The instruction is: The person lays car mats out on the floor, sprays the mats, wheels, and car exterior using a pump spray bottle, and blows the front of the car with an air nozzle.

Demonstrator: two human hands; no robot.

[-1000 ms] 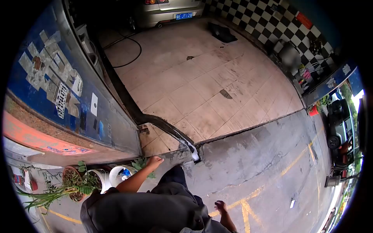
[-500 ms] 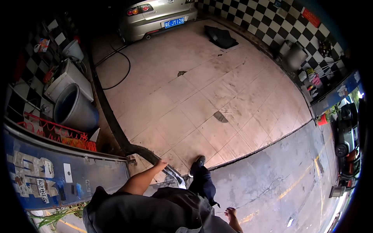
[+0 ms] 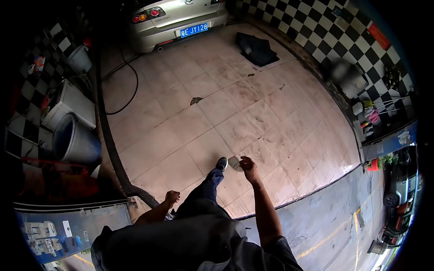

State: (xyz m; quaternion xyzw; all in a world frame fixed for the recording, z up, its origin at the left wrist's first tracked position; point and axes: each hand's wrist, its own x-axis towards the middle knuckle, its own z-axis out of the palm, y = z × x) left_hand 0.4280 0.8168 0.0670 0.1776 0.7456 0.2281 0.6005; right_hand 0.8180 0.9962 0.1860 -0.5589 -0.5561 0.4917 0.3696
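Square, pinkish tiles spread across the floor (image 3: 199,149) in the head view, smooth but scuffed and smeared with dark marks, and a black-and-white checkered wall (image 3: 312,31) rises between one and two o'clock. Up between eleven and twelve sits a glossy metallic car (image 3: 176,20); a limp black mat (image 3: 257,49) lies crumpled at one. There's a thin, curving hose (image 3: 135,86) at ten, and over at nine a round, wide-mouthed barrel (image 3: 77,140) beside a boxy white appliance (image 3: 70,105). Now the hands: the right hand (image 3: 247,168), between four and five, is released, its fingers slack and bent, right beside a rough grey-brown patch (image 3: 233,163) on the tiles at five. A rounded dark shoe (image 3: 221,163) stands at six, just next to that patch. Down at seven, the left hand (image 3: 172,197) is loosely curled; whether it grips anything, I cannot tell. Rough grey concrete (image 3: 312,226) fills four o'clock.
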